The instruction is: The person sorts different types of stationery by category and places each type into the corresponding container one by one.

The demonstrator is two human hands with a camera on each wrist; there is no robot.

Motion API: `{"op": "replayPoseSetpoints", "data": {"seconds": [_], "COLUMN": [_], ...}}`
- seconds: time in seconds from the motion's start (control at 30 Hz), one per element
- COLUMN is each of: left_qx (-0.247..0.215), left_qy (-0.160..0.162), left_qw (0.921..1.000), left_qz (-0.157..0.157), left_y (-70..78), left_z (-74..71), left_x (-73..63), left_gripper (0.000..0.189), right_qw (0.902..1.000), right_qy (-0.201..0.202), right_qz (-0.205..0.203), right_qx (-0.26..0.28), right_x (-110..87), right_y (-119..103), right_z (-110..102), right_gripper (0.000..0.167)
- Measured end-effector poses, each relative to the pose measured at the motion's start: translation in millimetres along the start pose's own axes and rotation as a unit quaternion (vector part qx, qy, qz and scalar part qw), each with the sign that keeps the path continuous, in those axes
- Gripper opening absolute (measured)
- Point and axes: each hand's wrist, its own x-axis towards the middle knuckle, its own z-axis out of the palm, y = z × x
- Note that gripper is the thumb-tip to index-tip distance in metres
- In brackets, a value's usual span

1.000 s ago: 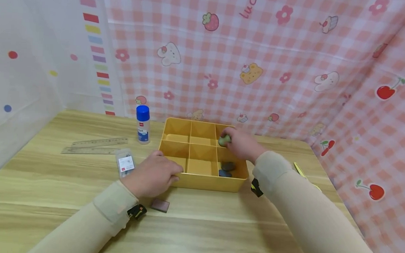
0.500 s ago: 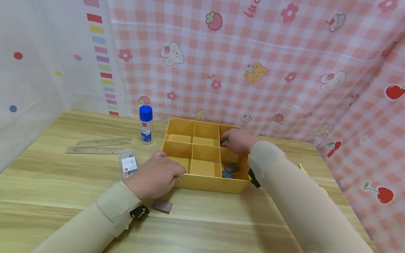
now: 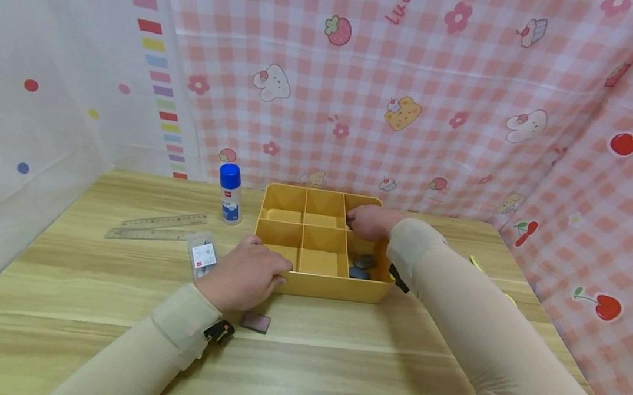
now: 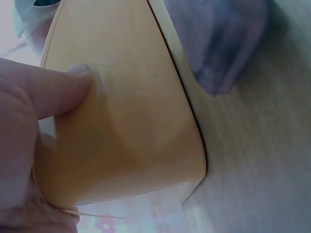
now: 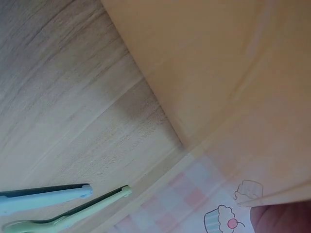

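A yellow divided storage box (image 3: 328, 287) stands on the wooden table. My left hand (image 3: 246, 274) grips its front left corner, the thumb (image 4: 73, 90) lying against the outer wall in the left wrist view. My right hand (image 3: 374, 222) reaches down into the back right compartment. Its fingertips and the green stone held there earlier are hidden, so I cannot tell whether it still holds the stone. In the front right compartment lie a dark grey stone (image 3: 364, 261) and a blue-grey stone (image 3: 358, 273). A small purplish rectangular block (image 3: 256, 322) rests in front of the box, near my left wrist.
A blue-capped glue bottle (image 3: 230, 195) stands left of the box. Two clear rulers (image 3: 156, 227) and a small labelled clear pack (image 3: 202, 255) lie further left. Slim light-blue (image 5: 46, 199) and light-green (image 5: 73, 213) handles lie on the right. Patterned cloth backs the table.
My right hand has gone lower into the back right compartment, and the green stone in its fingers has passed out of sight. The left hand keeps its hold; the head view has shifted slightly.
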Motion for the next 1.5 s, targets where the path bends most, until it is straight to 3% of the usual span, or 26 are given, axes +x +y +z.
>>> {"op": "replayPoseSetpoints", "data": {"seconds": [0.27,0.47,0.73,1.0,1.23,1.5], "left_qx": [-0.002,-0.005,-0.004,0.009,0.006,0.003], "left_qy": [-0.003,-0.005,-0.008,-0.004,0.0,0.001], "left_qw": [1.0,1.0,1.0,0.9999,1.0,1.0], "left_qz": [0.0,-0.003,-0.004,-0.004,-0.002,0.0], "left_y": [0.4,0.4,2.0,2.7,3.2,2.2], "left_z": [-1.6,-0.3,0.4,0.3,-2.0,-1.8], "left_x": [2.3,1.7,1.1,1.0,-1.8,-1.8], "left_gripper": [0.022,0.023,0.02,0.022,0.022,0.024], "right_qw": [0.9984,0.9975,0.9904,0.9775,0.9717,0.9714], "right_qy": [0.002,0.02,0.105,0.159,0.145,0.17], "right_qz": [0.035,0.027,-0.005,-0.006,0.028,0.064], "right_qx": [0.045,0.061,0.09,0.139,0.185,0.153], "right_x": [-3.1,-8.4,-32.0,-50.6,-67.2,-85.4], "right_y": [0.8,0.7,6.1,42.5,67.2,97.5], "right_z": [0.9,3.6,8.3,11.5,17.0,28.5], "right_gripper": [0.039,0.042,0.044,0.05,0.055,0.058]}}
